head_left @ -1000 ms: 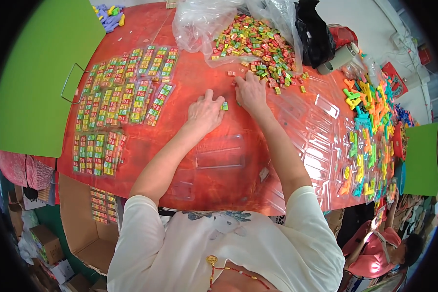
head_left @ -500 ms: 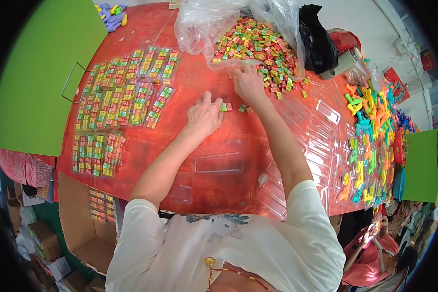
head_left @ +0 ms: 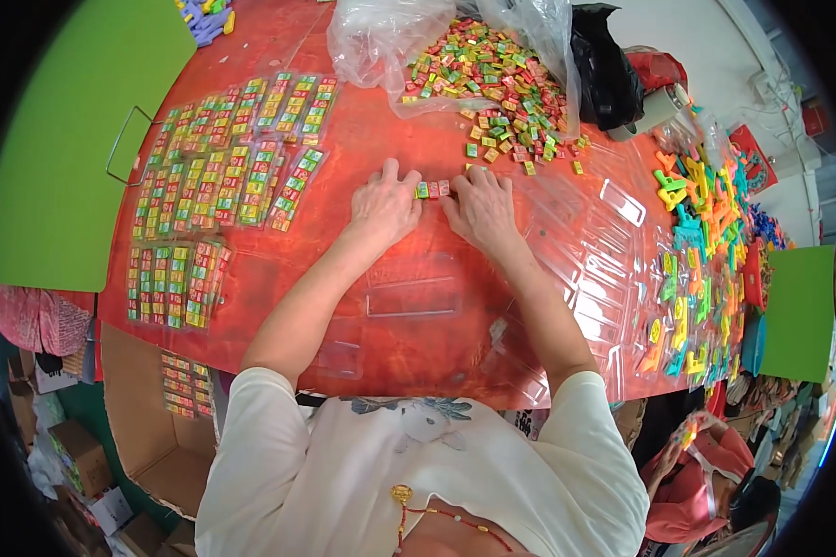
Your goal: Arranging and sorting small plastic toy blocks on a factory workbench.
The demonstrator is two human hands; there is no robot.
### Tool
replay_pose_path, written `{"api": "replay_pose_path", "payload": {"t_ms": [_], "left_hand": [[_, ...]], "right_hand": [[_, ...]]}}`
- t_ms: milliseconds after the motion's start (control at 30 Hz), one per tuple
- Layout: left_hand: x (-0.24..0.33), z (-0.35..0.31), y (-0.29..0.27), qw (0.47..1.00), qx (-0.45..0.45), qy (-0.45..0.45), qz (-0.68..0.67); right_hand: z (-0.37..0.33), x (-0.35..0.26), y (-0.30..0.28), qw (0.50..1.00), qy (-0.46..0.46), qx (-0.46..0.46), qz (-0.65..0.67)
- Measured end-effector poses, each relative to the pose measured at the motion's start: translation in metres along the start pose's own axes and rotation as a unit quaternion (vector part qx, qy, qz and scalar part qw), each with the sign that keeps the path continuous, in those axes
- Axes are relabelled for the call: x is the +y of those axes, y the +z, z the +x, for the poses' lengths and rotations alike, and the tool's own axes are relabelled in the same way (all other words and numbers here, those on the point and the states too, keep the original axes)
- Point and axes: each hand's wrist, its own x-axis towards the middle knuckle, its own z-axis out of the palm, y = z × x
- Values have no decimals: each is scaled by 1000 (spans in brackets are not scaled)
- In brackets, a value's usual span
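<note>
A short row of small red, green and yellow box-shaped blocks (head_left: 432, 189) lies on the red table between my hands. Against its left end press the fingers of my left hand (head_left: 385, 206), curled and closed. My right hand (head_left: 482, 209) is closed at the right end, its thumb and fingertips touching the row. A yellow block shows at the tips of its upper fingers. Below the hands lies a clear plastic tray (head_left: 412, 298). Beyond my right hand, a heap of the same blocks (head_left: 506, 79) spills from a clear plastic bag (head_left: 367, 46).
Filled clear trays of blocks (head_left: 218, 181) cover the left of the table, beside a green panel (head_left: 74, 139). Stacked clear trays (head_left: 585, 269) lie right. Colourful plastic toy pieces (head_left: 706, 213) pile farther right. A cardboard box (head_left: 158, 446) stands below; a person in pink (head_left: 706, 473) sits lower right.
My right hand has drawn back from the heap's edge toward my left hand. The row between them now reaches from one hand to the other. My left hand has hardly moved.
</note>
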Motion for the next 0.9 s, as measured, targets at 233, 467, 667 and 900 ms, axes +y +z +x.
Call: {"api": "replay_pose_path", "payload": {"t_ms": [233, 467, 667, 900], "left_hand": [[-10, -4, -18, 996, -70, -16, -45], [-23, -2, -7, 997, -46, 53, -37], [-18, -26, -11, 994, -16, 83, -65], [4, -101, -25, 989, -41, 125, -70]], "right_hand": [[12, 9, -3, 996, -52, -57, 41], [10, 4, 8, 991, -100, -66, 68], [-15, -16, -22, 993, -85, -47, 64], [-80, -44, -43, 987, -91, -80, 104]]}}
